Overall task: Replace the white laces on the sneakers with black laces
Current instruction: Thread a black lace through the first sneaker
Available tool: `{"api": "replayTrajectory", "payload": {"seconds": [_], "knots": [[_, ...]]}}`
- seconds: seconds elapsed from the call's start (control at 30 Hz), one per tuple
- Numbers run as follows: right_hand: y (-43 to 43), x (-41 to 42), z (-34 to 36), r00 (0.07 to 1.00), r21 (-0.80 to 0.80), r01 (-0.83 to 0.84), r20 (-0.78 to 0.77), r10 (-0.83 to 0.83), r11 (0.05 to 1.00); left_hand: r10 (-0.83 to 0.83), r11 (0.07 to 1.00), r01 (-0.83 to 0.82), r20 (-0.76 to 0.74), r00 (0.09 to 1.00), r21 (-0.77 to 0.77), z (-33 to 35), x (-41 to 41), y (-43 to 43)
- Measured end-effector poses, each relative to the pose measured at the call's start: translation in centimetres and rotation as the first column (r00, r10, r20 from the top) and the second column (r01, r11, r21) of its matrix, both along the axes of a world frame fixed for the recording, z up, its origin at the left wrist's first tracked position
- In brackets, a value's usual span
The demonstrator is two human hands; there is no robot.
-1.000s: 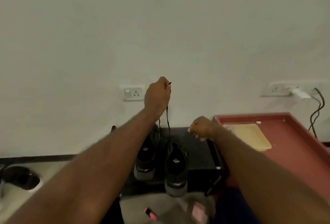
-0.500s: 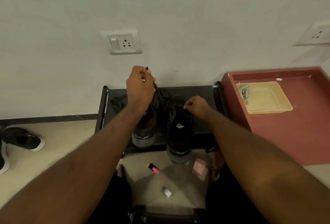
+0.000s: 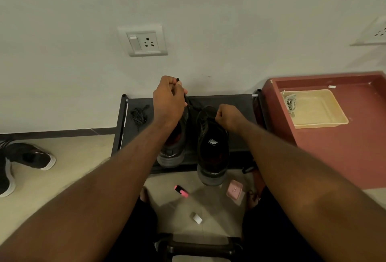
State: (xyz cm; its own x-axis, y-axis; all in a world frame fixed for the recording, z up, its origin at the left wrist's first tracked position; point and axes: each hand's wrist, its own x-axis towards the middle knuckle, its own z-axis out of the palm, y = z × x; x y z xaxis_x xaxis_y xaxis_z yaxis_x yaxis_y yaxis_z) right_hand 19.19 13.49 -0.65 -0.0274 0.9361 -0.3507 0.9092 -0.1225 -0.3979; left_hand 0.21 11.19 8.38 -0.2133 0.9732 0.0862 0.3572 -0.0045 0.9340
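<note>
Two dark sneakers stand side by side on a low black rack [image 3: 236,103], heels toward me. The right sneaker [image 3: 212,149] shows a white logo on its tongue; the left sneaker [image 3: 173,146] is partly hidden by my left forearm. My left hand [image 3: 168,99] is raised above the left sneaker, pinching the tip of a black lace [image 3: 191,106] that runs down toward the shoes. At the toe end of the right sneaker, my right hand [image 3: 227,116] is closed on the same lace. A loose bundle of black lace [image 3: 139,114] lies at the rack's left end.
A red table [image 3: 338,142] on the right carries a beige tray [image 3: 321,111] with white laces [image 3: 290,102] in its corner. Another dark shoe [image 3: 31,156] lies on the floor at left. A pink marker [image 3: 181,191], pink case [image 3: 235,189] and white eraser [image 3: 196,218] lie on the floor near me.
The view tilted down from the wall toward the rack. My left hand came down with the lace tip, shortening the raised stretch of lace. My right hand stayed at the right sneaker.
</note>
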Motion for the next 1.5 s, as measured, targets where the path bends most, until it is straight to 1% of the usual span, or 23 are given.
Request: {"api": "replayTrajectory", "payload": {"seconds": [0.07,0.17,0.3,0.37,0.43,0.53,0.57,0.63,0.7,0.73,0.83,0.9,0.97,1.07,1.13,1.3,1.4,1.5], "knots": [[-0.1,0.4,-0.4,0.996,0.016,0.062,-0.066,-0.061,0.998,-0.002,1.0,0.002,0.002,1.0,0.001,0.0,-0.1,0.1],[-0.2,1.1,-1.3,0.965,0.022,0.182,-0.197,-0.174,0.983,-0.004,1.0,0.004,0.002,1.0,0.002,0.1,-0.1,0.2],[0.4,2.1,-2.9,0.891,-0.05,0.281,-0.357,-0.28,0.958,0.002,1.0,-0.002,0.008,1.0,-0.008,0.2,-0.1,0.4],[0.5,2.0,-2.7,0.856,-0.09,0.316,-0.403,-0.324,0.945,0.001,1.0,-0.001,0.005,1.0,-0.01,0.2,0.0,0.4],[0.2,1.6,-1.9,0.864,-0.096,0.305,-0.391,-0.318,0.947,-0.004,1.0,0.004,0.016,1.0,-0.016,0.3,0.0,0.4],[-0.1,1.4,-0.8,0.932,-0.047,0.219,-0.287,-0.223,0.975,-0.029,0.999,0.029,0.013,1.0,-0.023,0.8,0.1,0.1],[-0.2,1.4,-0.3,0.944,-0.04,0.208,-0.253,-0.212,0.977,-0.041,0.999,0.041,0.008,0.999,-0.03,1.1,0.1,0.2],[-0.3,1.6,0.9,0.948,-0.015,0.219,-0.234,-0.216,0.976,-0.063,0.997,0.064,0.02,0.998,-0.042,2.3,0.3,0.5],[-0.1,2.0,3.4,0.934,0.029,0.258,-0.262,-0.242,0.966,-0.084,0.996,0.084,0.044,0.995,-0.002,4.8,0.6,1.3],[0.1,2.2,5.2,0.928,0.061,0.266,-0.287,-0.238,0.962,-0.098,0.995,0.096,0.054,0.994,0.041,6.7,0.9,1.8],[0.8,2.1,12.6,0.894,0.168,0.272,-0.408,-0.184,0.948,-0.136,0.982,0.126,0.068,0.988,0.142,12.7,2.3,3.5],[0.7,1.5,18.7,0.838,0.261,0.296,-0.533,-0.118,0.919,-0.175,0.969,0.158,0.076,0.982,0.189,16.9,3.5,4.3],[0.1,0.9,24.5,0.759,0.339,0.344,-0.649,-0.046,0.876,-0.233,0.953,0.209,0.085,0.969,0.218,20.6,4.8,4.7],[-1.9,0.6,32.3,0.659,0.432,0.423,-0.75,0.057,0.797,-0.319,0.922,0.28,0.114,0.941,0.266,26.2,6.3,4.0],[-2.9,0.6,35.7,0.648,0.465,0.439,-0.756,0.088,0.769,-0.357,0.907,0.307,0.141,0.923,0.289,29.2,7.0,3.0],[-5.1,0.3,41.3,0.7,0.57,0.434,-0.701,0.136,0.698,-0.343,0.903,0.259,0.213,0.915,0.342,34.5,8.3,0.3],[-5.9,-0.1,43.6,0.674,0.592,0.458,-0.717,0.174,0.663,-0.325,0.91,0.221,0.274,0.905,0.35,36.5,8.6,-0.9],[-6.1,-0.4,45.2,0.671,0.615,0.481,-0.717,0.189,0.625,-0.317,0.911,0.198,0.308,0.897,0.363,37.7,8.6,-1.6]]}}
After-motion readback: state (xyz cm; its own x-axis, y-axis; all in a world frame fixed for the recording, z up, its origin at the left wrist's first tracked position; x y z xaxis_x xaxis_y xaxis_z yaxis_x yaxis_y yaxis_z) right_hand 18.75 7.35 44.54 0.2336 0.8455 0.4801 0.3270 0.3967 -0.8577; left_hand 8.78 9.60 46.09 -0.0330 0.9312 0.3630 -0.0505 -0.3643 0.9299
